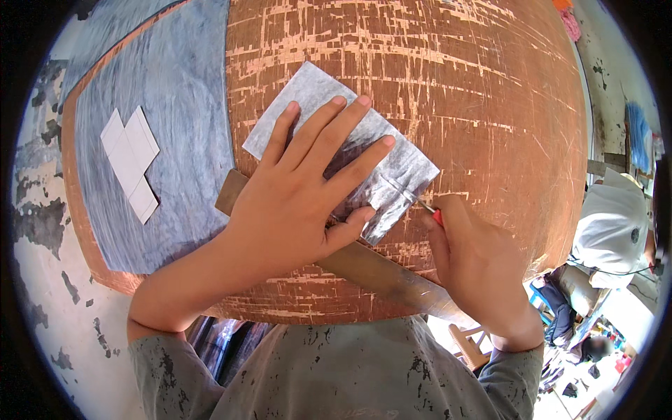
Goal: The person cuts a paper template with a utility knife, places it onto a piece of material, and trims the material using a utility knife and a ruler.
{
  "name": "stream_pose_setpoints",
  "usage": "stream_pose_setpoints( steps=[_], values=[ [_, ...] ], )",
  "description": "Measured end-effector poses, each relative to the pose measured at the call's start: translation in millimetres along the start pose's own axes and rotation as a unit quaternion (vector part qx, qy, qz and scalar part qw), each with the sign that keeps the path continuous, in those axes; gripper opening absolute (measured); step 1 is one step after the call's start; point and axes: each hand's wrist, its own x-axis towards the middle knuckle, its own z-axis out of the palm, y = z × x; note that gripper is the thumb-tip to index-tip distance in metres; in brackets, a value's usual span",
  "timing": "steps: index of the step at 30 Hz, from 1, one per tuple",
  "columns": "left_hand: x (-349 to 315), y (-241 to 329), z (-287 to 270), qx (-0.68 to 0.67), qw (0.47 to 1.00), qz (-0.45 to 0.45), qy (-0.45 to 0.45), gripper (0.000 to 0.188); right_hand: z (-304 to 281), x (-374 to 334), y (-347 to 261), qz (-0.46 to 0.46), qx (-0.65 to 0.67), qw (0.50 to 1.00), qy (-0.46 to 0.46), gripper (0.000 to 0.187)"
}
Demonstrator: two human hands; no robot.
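My left hand (301,168) lies flat with its fingers spread over a grey, shiny sheet (294,87) set at a slant on the table. My right hand (479,262) is closed round a slim red-handled pointed tool (438,216). Its thin metal shaft points up and left, and its tip appears to meet the sheet's right part. Most of the handle is hidden in my fingers. A flat brownish metal bar (378,269) runs diagonally beneath my left hand and wrist, along the sheet's near side; its far end shows left of the hand.
The scratched brown wooden table (490,91) curves across the view. On its left, a blue-grey sheet (182,105) carries a white angular cut-out (129,157). Beyond the right edge are a wooden stool (470,346), a white cloth-like bundle (609,231) and scattered items.
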Motion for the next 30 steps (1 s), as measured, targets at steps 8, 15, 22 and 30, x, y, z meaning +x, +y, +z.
stream_pose_setpoints(
  steps=[8,15,22,30],
  values=[
    [-0.8,-0.6,2.3,0.0,1.0,-0.005,-0.009,0.072,6.3,10.8,-3.4,-0.027,0.03,0.999,0.015,0.017],
    [0.5,-1.4,2.6,0.0,1.0,-0.006,-0.012,0.072,1.3,12.8,-5.5,-0.017,0.0,1.0,-0.024,0.018],
    [0.3,-0.8,2.8,0.01,1.0,-0.006,-0.013,0.072,3.6,12.6,-5.7,-0.018,0.019,1.0,-0.004,0.015],
    [-0.3,-1.7,3.5,0.002,1.0,-0.008,-0.008,0.071,0.6,14.2,-5.9,-0.02,-0.011,0.999,-0.038,0.019]
  ],
)
